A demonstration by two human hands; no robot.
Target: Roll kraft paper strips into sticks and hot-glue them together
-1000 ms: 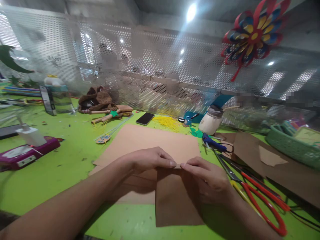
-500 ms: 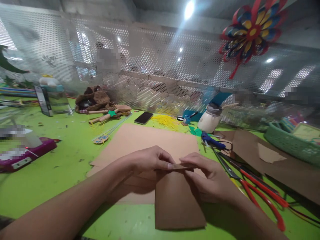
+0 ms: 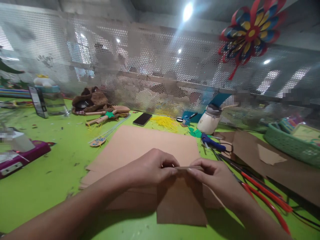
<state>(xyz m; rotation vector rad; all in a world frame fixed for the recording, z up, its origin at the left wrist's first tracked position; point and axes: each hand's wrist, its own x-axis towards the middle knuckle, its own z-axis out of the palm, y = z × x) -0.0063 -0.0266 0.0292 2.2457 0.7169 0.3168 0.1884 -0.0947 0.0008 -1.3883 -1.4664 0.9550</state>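
A piece of brown cardboard (image 3: 182,206) hangs toward me from my fingers, its far edge forming a narrow folded strip. My left hand (image 3: 160,166) pinches that strip at its left part, thumb on the near side. My right hand (image 3: 212,173) pinches the same strip farther right, fingers over the top and thumb below. Beneath both hands lies a stack of light brown paper sheets (image 3: 155,140) on the green table (image 3: 57,166). Just right of my right hand are red-handled scissors (image 3: 265,190), partly hidden by the forearm.
A blue glue gun (image 3: 213,141) lies right of the sheets, near a white bottle (image 3: 209,120). Farther right are brown cardboard (image 3: 250,146) and a green basket (image 3: 287,143). A phone (image 3: 142,119) and yellow shreds (image 3: 166,123) lie behind the sheets; a purple power strip (image 3: 37,151) sits left.
Both hands have shifted slightly right along the folded strip, and the strip now lies more level. My right thumb has come up against its near side. The view has shifted a little.
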